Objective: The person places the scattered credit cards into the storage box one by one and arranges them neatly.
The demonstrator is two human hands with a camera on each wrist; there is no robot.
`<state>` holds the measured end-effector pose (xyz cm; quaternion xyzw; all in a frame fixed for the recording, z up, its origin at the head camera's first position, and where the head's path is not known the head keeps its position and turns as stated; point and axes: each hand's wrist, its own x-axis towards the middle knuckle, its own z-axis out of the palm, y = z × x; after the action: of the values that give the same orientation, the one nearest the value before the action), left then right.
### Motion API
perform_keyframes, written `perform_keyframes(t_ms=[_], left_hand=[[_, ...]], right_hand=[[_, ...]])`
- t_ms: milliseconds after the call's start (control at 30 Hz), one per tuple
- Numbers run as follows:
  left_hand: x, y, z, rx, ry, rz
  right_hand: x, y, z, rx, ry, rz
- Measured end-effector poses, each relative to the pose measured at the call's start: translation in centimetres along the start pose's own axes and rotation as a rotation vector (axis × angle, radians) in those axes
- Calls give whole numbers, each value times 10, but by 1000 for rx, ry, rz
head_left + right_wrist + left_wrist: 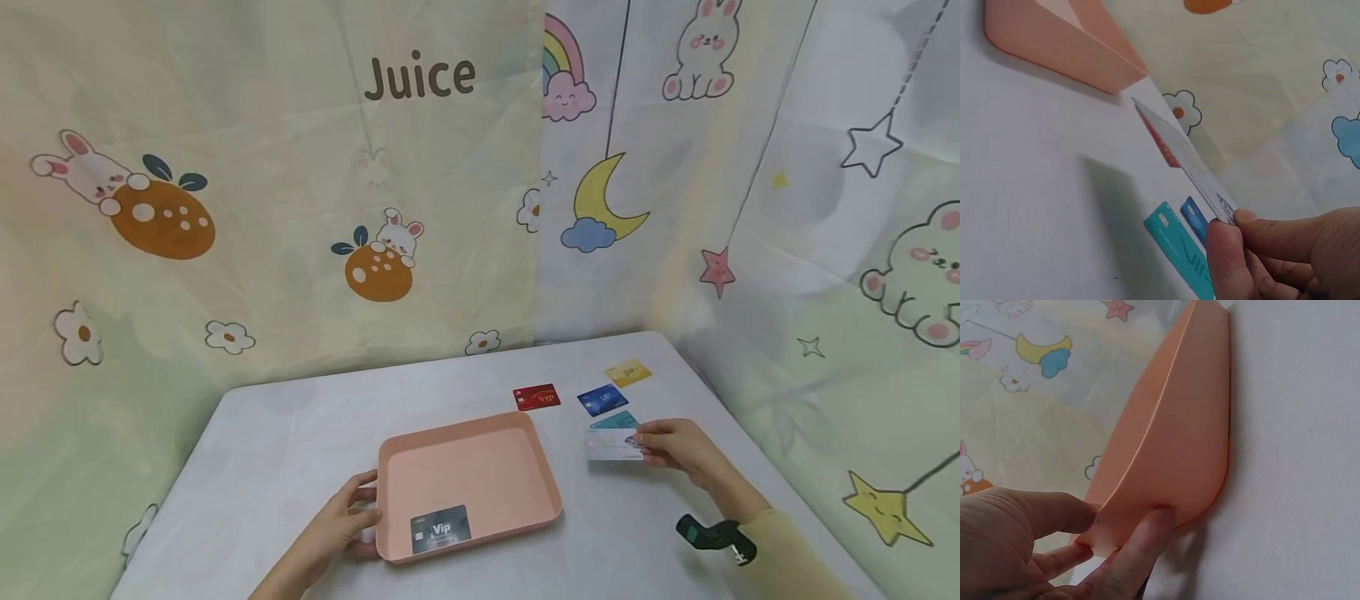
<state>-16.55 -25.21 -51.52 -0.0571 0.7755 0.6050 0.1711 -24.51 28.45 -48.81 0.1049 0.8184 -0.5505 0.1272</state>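
Note:
A white card (613, 445) is pinched at its right end between the thumb and fingers of my right hand (678, 450). In the right wrist view the card (1188, 165) is tilted above the tabletop, its shadow falling below. My left hand (341, 521) holds the left side of a pink tray (468, 475), fingers at its rim and outer wall (1179, 444). Inside the tray, near its front left corner, lies a black Vip card (440, 529). Just behind the held card is a teal card (615, 420), partly covered in the head view.
Beyond the tray's back right corner lie a red VIP card (536, 397), a blue card (602, 400) and a yellow card (628, 372). The white table (300, 425) meets printed curtains (285, 208) at the back and right. A black band (716, 537) sits around my right wrist.

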Motion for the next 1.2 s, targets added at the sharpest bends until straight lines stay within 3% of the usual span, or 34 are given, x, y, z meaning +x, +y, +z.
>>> perform_keyframes(t_ms=[1200], left_hand=[[-1, 1, 1, 13, 17, -1]], right_hand=[[7, -30, 45, 44, -50, -10]])
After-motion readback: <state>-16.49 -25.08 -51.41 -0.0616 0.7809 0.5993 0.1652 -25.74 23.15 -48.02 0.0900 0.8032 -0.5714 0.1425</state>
